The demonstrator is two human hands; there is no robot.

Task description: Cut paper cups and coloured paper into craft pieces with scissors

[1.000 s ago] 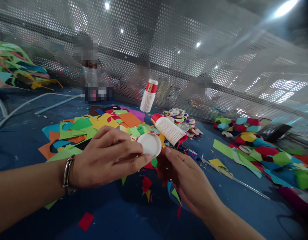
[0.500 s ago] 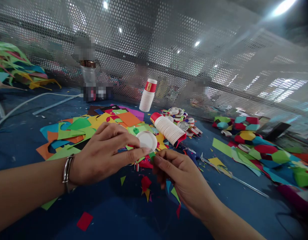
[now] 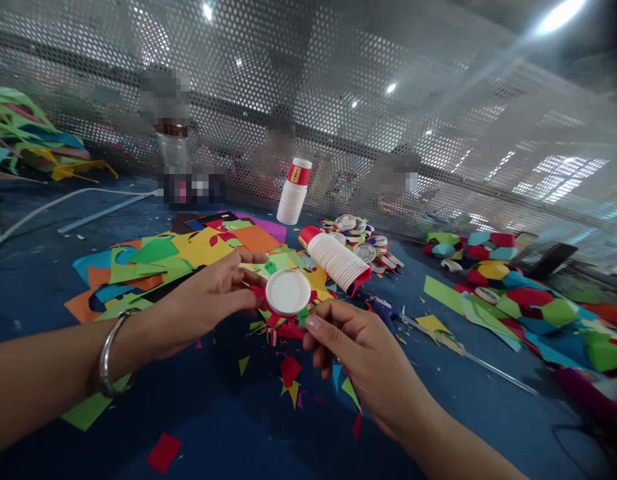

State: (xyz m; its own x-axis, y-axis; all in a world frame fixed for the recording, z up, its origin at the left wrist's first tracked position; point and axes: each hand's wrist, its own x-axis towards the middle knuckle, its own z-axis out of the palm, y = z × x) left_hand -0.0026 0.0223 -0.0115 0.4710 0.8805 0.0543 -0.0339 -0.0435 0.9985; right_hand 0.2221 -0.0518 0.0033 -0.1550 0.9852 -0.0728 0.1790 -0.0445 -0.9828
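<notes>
A white round paper-cup base (image 3: 288, 292) with red strips spread around its rim sits in the middle, over the paper scraps. My left hand (image 3: 208, 300), a silver bangle at its wrist, is at the left of it with fingers apart; the fingertips come close to a red strip, and I cannot tell if they touch it. At the lower right of the base, my right hand (image 3: 358, 350) pinches a small green paper piece (image 3: 303, 316), mostly hidden by thumb and fingers. A small green round piece (image 3: 271, 267) with marks lies just beyond the base.
Coloured paper sheets (image 3: 153, 263) spread on the blue table at left. Two stacks of paper cups are ahead, an upright stack (image 3: 292, 193) and a lying stack (image 3: 335, 260). Scissors (image 3: 388, 310) lie at right, near colourful paper balls (image 3: 528, 300). A perforated metal screen (image 3: 328, 113) stands behind.
My left hand has drawn back to the left, off the white cup base, and its fingers have spread. The base now shows whole. My right hand keeps its pinch, nearly still.
</notes>
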